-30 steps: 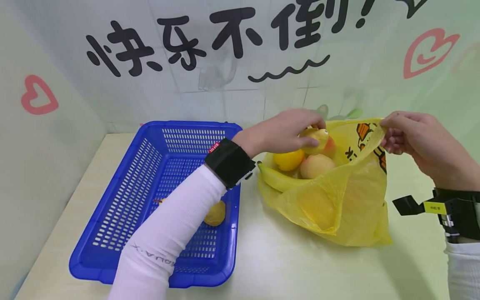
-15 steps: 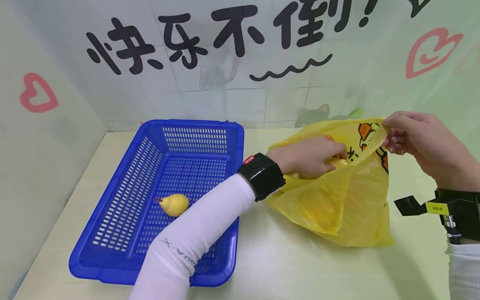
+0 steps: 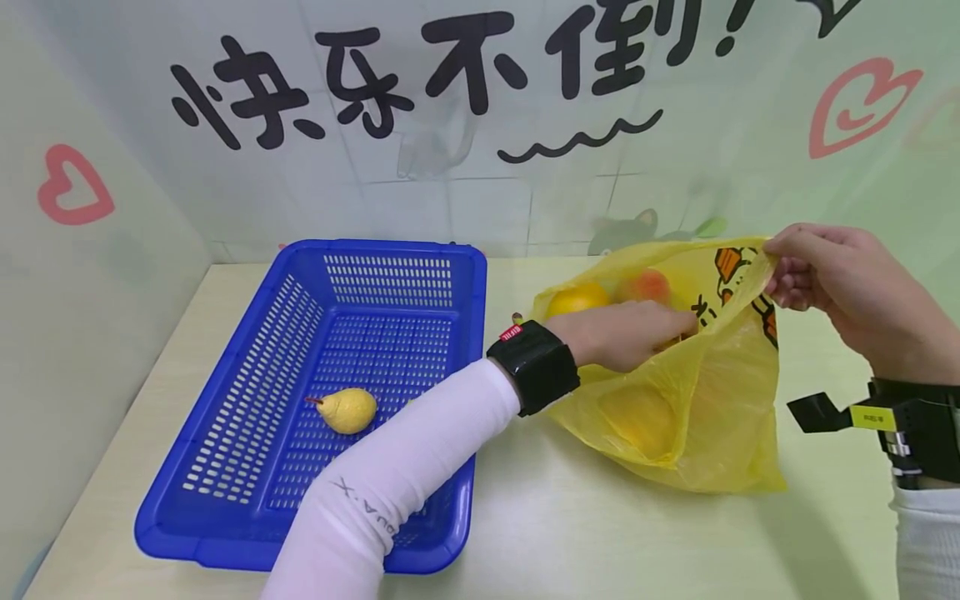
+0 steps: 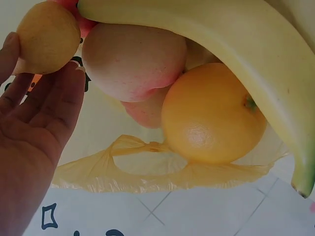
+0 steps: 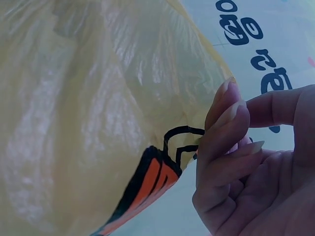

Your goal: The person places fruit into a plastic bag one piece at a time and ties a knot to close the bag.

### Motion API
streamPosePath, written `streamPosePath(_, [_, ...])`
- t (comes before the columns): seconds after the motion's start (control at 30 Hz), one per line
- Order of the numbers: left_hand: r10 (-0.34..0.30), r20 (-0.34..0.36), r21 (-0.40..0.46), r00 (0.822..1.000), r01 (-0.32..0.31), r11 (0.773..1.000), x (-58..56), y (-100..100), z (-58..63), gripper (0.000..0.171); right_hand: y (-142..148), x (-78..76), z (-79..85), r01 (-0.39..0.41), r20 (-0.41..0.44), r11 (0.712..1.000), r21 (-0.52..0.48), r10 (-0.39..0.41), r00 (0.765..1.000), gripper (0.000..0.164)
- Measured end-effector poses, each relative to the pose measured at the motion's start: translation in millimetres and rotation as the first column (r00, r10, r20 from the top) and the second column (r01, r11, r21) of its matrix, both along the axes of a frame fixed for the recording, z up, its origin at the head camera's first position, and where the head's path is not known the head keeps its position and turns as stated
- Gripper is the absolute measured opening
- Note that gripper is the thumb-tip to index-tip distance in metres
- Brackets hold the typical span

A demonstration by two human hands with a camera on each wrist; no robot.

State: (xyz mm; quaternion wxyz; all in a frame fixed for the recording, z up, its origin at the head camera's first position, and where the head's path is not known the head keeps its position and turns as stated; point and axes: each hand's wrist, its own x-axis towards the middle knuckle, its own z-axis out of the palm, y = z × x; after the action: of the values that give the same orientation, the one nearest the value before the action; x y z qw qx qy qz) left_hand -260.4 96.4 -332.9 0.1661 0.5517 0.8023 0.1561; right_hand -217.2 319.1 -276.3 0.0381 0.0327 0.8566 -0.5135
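My left hand [image 3: 637,333] is inside the mouth of a yellow plastic bag [image 3: 720,408]. In the left wrist view, its thumb and fingers hold a yellow pear [image 4: 48,37] beside a peach [image 4: 133,56]. An orange [image 4: 211,115] and a banana [image 4: 236,49] lie in the bag too. My right hand [image 3: 832,271] pinches the bag's right rim between thumb and fingers, keeping it raised. Another pear [image 3: 348,411] rests in the blue plastic basket [image 3: 157,517] on the left. In the head view my left hand hides the pear it holds.
Basket and bag stand side by side on a pale table [image 3: 540,517]. My left sleeve [image 3: 405,467] crosses over the basket's right side and covers part of its inside. A wall [image 3: 480,208] with black lettering rises behind.
My left hand has moved right and down into the bag with the pear. The right hand keeps its grip on the rim, almost unmoved.
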Motion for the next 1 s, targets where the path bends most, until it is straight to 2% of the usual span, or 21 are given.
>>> streamPosePath(0.07, [-0.001,-0.004,0.003,1.0,0.001,1.0,0.3,0.2,0.0,0.022,0.0,0.2,-0.2,0.001,-0.001,1.0,-0.001,-0.001,1.0,0.025])
streamPosePath(0.3, [-0.034,-0.105,-0.058,0.994,0.028,0.998,2.3,-0.9,-3.4,0.016,-2.4,1.2,1.0,0.005,-0.001,1.0,-0.016,-0.005,1.0,0.026])
streamPosePath(0.43, [-0.046,-0.113,-0.072,0.993,0.037,0.997,3.0,-1.8,-6.6,0.018,-3.2,1.1,1.3,0.002,0.008,0.999,-0.038,-0.002,1.0,0.026])
streamPosePath(0.67, [0.017,-0.068,-0.138,0.998,-0.027,0.99,8.0,-2.8,-9.1,0.029,-3.9,2.2,1.7,0.005,0.009,0.999,-0.052,-0.005,1.0,0.026])
streamPosePath(1.0, [0.022,0.004,-0.088,1.0,-0.022,0.996,8.9,-6.7,-11.5,0.03,-6.5,2.9,2.2,0.009,0.015,0.999,-0.044,-0.008,1.0,0.026])
